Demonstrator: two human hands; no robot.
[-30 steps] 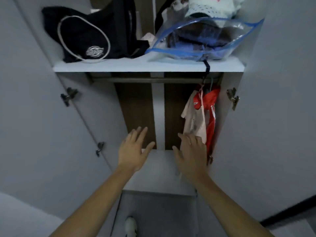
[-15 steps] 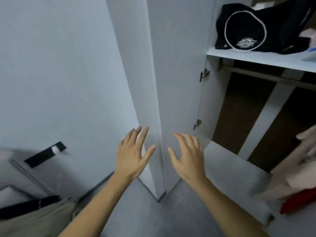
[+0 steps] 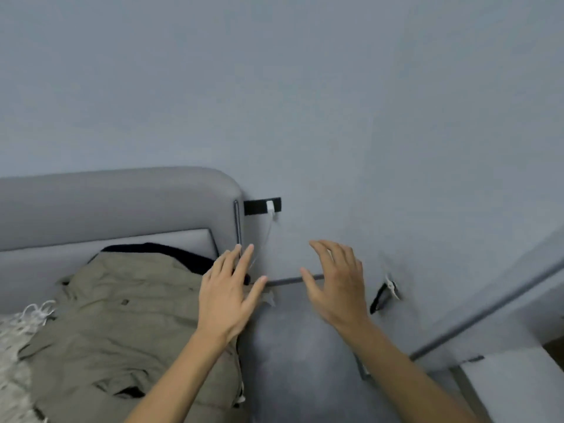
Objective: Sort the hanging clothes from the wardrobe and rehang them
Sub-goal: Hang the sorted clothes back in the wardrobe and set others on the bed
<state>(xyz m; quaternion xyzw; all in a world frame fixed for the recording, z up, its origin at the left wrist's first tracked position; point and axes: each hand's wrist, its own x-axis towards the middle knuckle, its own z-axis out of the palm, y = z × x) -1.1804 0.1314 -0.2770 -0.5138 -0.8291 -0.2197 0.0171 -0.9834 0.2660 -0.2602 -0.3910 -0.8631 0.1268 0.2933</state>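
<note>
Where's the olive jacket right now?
In the head view, the olive jacket lies crumpled on the bed at lower left, below the grey headboard, with the open left hand over its right edge.

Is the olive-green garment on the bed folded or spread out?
Spread out, not folded: the olive-green garment lies loosely rumpled across the bed, its fabric creased, one edge under the left hand.

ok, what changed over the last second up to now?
The view swung left, from the open wardrobe to a bed with an olive jacket against the grey headboard. Nothing was grasped or released. Left hand and right hand stayed raised, fingers spread, empty.
</note>
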